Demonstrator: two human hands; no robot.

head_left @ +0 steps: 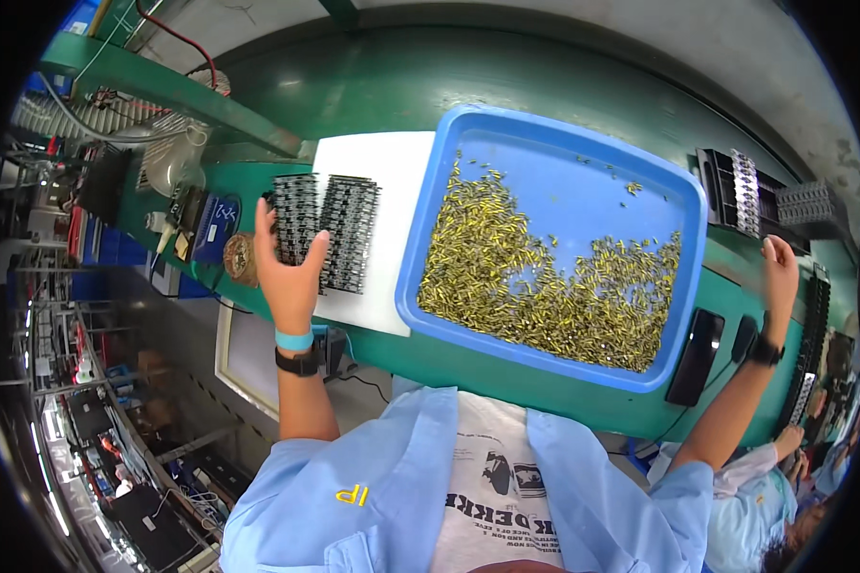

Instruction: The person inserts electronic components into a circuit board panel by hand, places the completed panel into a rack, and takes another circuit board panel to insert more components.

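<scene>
My left hand (291,277) is at the near end of two dark racks of small metal parts. Its thumb and fingers are spread apart around the near part of the left rack (296,212); I cannot tell whether they touch it. The right rack (349,229) lies beside it on a white sheet (392,191). My right hand (780,277) is raised at the far right, its fingers bent and slightly blurred. They are close to the near end of a silver strip (745,194) lying on a black holder (721,191); whether they grip it is unclear.
Between my hands stands a blue tray (554,355) with many small brass-coloured pins (487,258). A black phone (696,358) lies right of it. Another grey strip stack (805,202) is beyond my right hand. A tape roll (241,258) and blue box (217,229) sit left. A co-worker (750,516) is at right.
</scene>
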